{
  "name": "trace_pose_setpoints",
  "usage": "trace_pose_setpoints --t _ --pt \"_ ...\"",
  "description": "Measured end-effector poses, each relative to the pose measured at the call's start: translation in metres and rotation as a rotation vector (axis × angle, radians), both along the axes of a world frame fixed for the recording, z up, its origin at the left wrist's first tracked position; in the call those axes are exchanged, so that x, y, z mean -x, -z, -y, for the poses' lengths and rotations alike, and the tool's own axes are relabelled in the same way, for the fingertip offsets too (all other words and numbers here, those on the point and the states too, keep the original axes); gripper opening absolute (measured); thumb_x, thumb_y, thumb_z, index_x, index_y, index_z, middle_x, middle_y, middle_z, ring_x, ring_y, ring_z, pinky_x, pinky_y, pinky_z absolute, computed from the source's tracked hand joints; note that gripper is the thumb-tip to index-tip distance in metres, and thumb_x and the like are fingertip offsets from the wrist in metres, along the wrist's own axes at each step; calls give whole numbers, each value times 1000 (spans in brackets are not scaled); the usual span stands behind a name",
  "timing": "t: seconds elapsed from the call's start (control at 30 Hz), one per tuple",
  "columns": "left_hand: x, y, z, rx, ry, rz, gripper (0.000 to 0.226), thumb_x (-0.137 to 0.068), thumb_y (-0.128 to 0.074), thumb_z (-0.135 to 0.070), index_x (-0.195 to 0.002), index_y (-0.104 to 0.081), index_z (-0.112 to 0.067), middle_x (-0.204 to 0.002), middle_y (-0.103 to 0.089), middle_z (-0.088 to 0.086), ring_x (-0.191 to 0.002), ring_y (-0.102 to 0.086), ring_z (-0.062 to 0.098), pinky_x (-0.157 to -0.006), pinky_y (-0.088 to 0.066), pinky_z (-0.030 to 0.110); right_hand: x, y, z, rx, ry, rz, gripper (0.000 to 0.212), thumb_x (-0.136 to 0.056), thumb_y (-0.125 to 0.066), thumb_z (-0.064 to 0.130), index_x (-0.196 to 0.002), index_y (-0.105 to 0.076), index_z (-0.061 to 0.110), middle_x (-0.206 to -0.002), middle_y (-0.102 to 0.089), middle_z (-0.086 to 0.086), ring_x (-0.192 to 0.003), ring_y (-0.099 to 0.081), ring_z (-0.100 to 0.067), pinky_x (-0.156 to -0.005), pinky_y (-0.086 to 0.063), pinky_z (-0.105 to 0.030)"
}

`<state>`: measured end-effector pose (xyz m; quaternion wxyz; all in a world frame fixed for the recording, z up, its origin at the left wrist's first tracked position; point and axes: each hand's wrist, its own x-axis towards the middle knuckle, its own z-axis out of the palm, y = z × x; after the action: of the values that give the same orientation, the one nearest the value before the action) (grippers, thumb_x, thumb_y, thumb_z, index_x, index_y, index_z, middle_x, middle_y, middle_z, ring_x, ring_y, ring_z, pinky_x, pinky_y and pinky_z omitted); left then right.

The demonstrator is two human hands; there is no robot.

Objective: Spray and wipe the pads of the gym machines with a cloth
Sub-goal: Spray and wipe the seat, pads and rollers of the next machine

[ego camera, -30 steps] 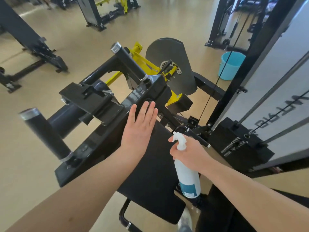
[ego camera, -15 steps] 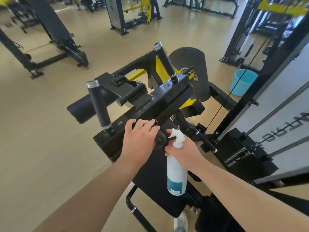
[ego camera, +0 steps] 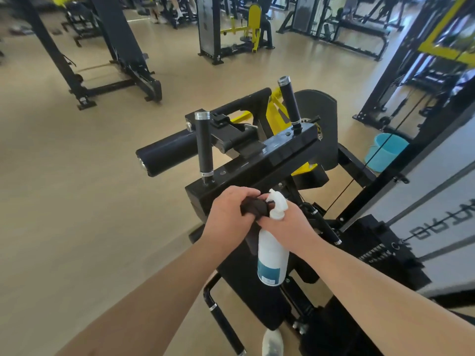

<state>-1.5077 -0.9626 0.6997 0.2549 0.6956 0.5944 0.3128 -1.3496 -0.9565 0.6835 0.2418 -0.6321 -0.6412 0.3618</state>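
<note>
Head view, one moment.

- Left hand (ego camera: 227, 214): fingers curled round a bunched black cloth (ego camera: 254, 209), which they grip in front of the machine's black crossbar (ego camera: 259, 163).
- Right hand (ego camera: 289, 226): fingers wrapped round the neck of a white spray bottle (ego camera: 272, 255). The bottle's body hangs below the hand with a teal label near its base, and the white nozzle head sticks up above the knuckles. Whether a finger rests on the trigger cannot be told.
- Cloth and nozzle head: touching, or just short of it, between the two hands.
- Long black pad (ego camera: 239, 286): it slopes down under both forearms and the bottle, towards the viewer.
- Crossbar fittings: two upright black handles with silver caps, the left one (ego camera: 203, 145) near the hands and the right one (ego camera: 289, 98) further back. A black roller pad (ego camera: 167, 152) juts out to the left.
- Behind: yellow frame parts and a black disc-shaped plate (ego camera: 323, 119).
- Blue bucket (ego camera: 385, 151): on the tan floor (ego camera: 77, 201), to the right, beside a cable tower.
- A pale shoe (ego camera: 272, 343): at the bottom edge.
- Other black and yellow machines: well apart, across the room.
</note>
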Motion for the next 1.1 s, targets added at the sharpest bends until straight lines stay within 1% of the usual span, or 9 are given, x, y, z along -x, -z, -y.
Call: trace_pose_setpoints --t 0.17,0.23,0.33,0.4,0.6,0.7,0.9,1.0,1.1 --pt "15 -8 18 101 12 263 45 -90 -71 -5 -123 -63 -34 -118 -65 -18 -106 -61 -5 -86 -45 2 9 -13 14 -20 64 -103 19 -95 -66 23 -88 -56 38 -89 -66 8 -87 -66 -14 -82 -57 -33" --pt "17 -14 23 207 -23 465 42 -94 -67 -5 -120 -60 -37 -120 -66 -16 -111 -63 1 -93 -52 15 9 -16 15 -5 89 -152 16 -95 -65 20 -88 -59 32 -88 -67 5 -86 -65 -15 -81 -57 -34" --pt "18 -25 30 468 -250 1012 26 -103 -57 -12 -121 -63 -29 -123 -67 -1 -117 -64 17 -102 -55 46 5 -20 14 7 103 -322 22 -92 -66 7 -98 -64 29 -88 -67 10 -81 -63 -9 -73 -52 -22" --pt "20 -24 37 565 -413 1179 21 -105 -55 -24 -125 -62 -26 -123 -65 2 -113 -62 20 -103 -53 52 4 -22 11 11 86 -382 26 -92 -66 6 -95 -64 32 -87 -66 12 -78 -63 -7 -71 -51 -19" --pt "9 0 57 844 -428 1148 43 -106 -41 -51 -135 -58 -25 -130 -63 8 -118 -59 28 -101 -48 49 -7 -29 6 19 -62 -410 28 -94 -66 5 -86 -63 31 -82 -66 15 -73 -63 -5 -70 -52 -17" --pt "-8 3 58 830 -312 957 42 -104 -46 -55 -135 -54 -28 -132 -65 5 -124 -59 27 -115 -39 49 -13 -31 9 48 -127 -411 17 -96 -65 7 -93 -63 23 -84 -67 4 -80 -66 -13 -83 -58 -36" --pt "-41 18 57 703 -328 1103 44 -102 -58 -43 -141 -54 -25 -134 -67 1 -120 -67 21 -111 -49 46 -35 -20 18 77 -361 -371 44 -93 -67 9 -108 -65 51 -98 -73 14 -98 -70 -12 -90 -59 -32" --pt "-53 24 63 617 -456 1144 34 -103 -60 -21 -137 -59 -20 -125 -71 6 -113 -70 25 -100 -57 44 -43 -13 20 67 -391 -311 39 -92 -69 13 -119 -62 40 -98 -71 14 -98 -68 -14 -89 -56 -28" --pt "-55 27 64 526 -561 1280 31 -101 -58 -9 -131 -63 -15 -126 -69 13 -116 -68 29 -100 -57 45 -52 -13 21 57 -401 -307 38 -93 -68 12 -111 -61 45 -95 -69 19 -96 -66 -10 -90 -55 -26"
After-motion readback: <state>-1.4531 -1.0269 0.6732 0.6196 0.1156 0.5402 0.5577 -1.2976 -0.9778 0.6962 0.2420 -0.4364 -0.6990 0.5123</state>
